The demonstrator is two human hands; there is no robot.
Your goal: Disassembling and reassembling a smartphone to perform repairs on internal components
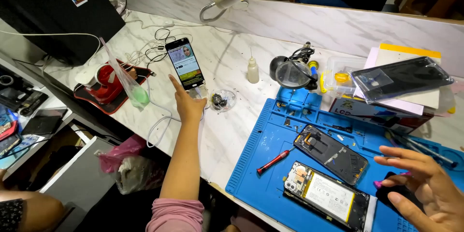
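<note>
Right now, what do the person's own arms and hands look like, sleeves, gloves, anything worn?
Both hands are bare: no gloves, rings or watch show. The left hand has a long bare forearm ending in a dusty pink sleeve pushed up near the elbow, its cuff bunched. The right hand shows only to the wrist, so its sleeve is out of view.

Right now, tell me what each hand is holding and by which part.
Neither hand grips anything. The left hand points a finger at the lit screen of the propped phone. The right hand hovers open over the blue mat.
</note>
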